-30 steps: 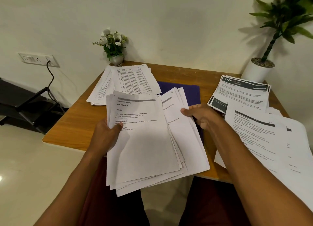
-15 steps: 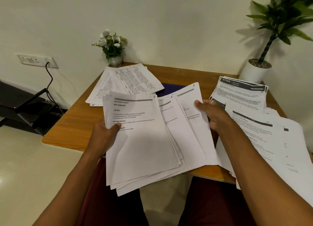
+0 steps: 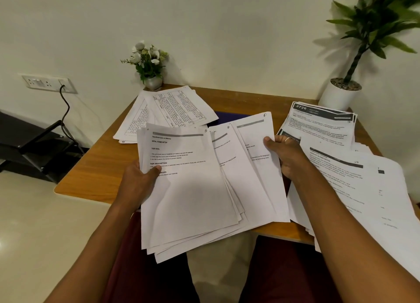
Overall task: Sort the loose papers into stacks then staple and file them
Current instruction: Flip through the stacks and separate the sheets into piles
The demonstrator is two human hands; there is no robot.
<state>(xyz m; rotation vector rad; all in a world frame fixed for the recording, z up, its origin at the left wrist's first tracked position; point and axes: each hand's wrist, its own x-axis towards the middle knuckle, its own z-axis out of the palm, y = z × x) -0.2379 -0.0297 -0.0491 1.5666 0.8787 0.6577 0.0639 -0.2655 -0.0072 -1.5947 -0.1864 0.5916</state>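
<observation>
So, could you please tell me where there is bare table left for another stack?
The widest bare patch is the table's near-left corner, between the far-left stack and the left hand. A narrower strip runs along the back edge, from the flower pot to the plant pot. The right side is crowded with overlapping stacks.

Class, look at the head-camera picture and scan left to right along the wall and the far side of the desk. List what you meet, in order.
Wall socket → small flower pot → stack of table-printed sheets → blue folder → white plant pot.
</observation>
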